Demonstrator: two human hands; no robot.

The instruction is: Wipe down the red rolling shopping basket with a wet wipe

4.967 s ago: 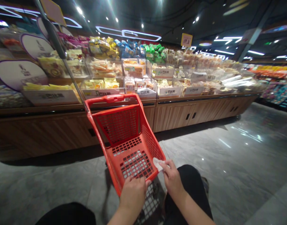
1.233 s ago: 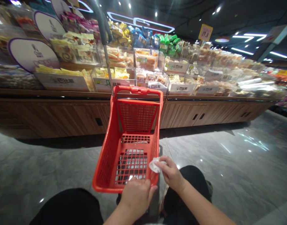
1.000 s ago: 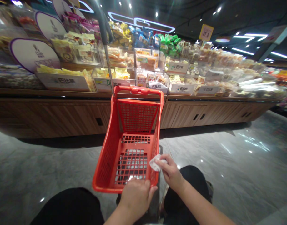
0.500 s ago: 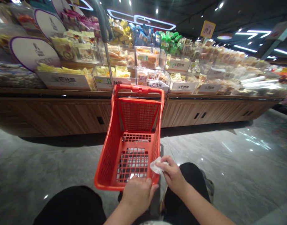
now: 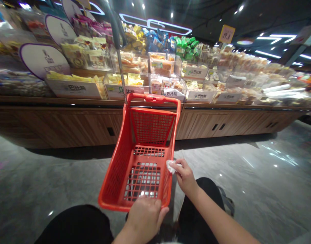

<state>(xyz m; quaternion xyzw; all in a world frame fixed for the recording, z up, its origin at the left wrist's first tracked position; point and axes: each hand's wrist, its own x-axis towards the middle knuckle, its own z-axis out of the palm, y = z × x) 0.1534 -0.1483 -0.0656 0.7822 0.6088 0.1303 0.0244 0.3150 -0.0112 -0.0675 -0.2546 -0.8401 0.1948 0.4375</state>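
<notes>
Left hand (image 5: 145,217) grips basket rim (image 5: 112,203) (right (image 5: 186,178), tissue (image 5: 171,166)).

Single head view, worn high, facing forward and down over red shopping basket (image 5: 115,173), toward nearby wooden display counter (image 5: 216,123).

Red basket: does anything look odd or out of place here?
A crumpled white tissue pinched in the right hand, beside the basket rim, stands out as the one loose item; the basket itself looks undamaged.
</notes>
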